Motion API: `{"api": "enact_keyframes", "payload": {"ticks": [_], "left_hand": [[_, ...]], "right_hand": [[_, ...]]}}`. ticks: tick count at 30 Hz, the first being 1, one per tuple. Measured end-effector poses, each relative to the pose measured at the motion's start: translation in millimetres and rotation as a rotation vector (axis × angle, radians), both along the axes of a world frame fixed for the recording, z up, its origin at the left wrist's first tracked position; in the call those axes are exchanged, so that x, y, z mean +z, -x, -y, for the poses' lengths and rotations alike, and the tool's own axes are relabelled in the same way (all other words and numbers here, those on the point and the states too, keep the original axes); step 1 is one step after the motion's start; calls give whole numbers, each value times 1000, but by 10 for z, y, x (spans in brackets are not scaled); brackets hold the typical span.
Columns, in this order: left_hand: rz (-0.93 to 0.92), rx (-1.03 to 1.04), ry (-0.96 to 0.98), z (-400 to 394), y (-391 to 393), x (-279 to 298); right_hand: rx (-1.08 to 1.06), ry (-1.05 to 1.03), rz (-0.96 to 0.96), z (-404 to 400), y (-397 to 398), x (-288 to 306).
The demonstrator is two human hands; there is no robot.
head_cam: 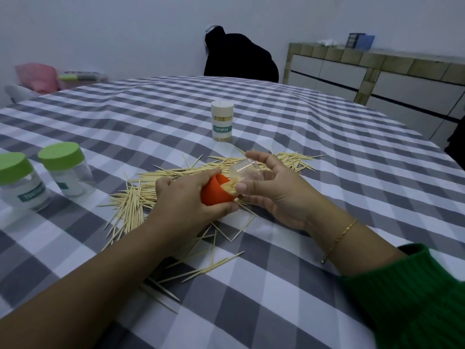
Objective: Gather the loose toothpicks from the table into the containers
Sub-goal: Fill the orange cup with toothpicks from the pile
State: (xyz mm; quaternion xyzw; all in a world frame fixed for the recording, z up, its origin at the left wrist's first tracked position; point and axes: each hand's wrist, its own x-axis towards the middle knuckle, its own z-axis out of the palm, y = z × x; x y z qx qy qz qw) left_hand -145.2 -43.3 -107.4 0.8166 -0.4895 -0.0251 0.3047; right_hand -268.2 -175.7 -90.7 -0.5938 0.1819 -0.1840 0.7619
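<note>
- Left grip [186, 195] curled round orange lid [214, 193]; right grip [271, 180] round clear container [245, 172], toothpick bundle [230, 188] inside.
- White-lidded jar [222, 120] filled; green-lidded jars [66, 170] seemingly empty.
- Loose toothpicks [130, 205] strewn across table [352, 172]; most uncollected.

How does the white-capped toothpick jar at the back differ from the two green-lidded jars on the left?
The white-capped clear plastic toothpick jar looks packed with toothpicks; the two green-lidded clear jars look empty. The white-capped jar has a tall white cap and stands alone beyond the loose toothpicks; the green-lidded jars have shorter green lids and stand side by side. All three are upright, closed and carry a green label.
</note>
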Motion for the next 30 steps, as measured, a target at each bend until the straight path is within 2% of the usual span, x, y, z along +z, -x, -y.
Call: {"api": "enact_keyframes", "payload": {"ticks": [8,14,20,27,30], "left_hand": [[39,-19,-40,11,-18,27],[1,-46,-51,7,22,46],[-23,-51,-60,9,10,28],[2,-94,-2,15,8,2],[23,-109,22,20,-18,-19]], "right_hand": [[69,96,-26,-16,-7,-43],[69,67,-31,13,-33,-79],[65,135,-41,1,-18,-80],[52,188,-67,-10,-33,-101],[53,283,-90,-21,-13,-98]]}}
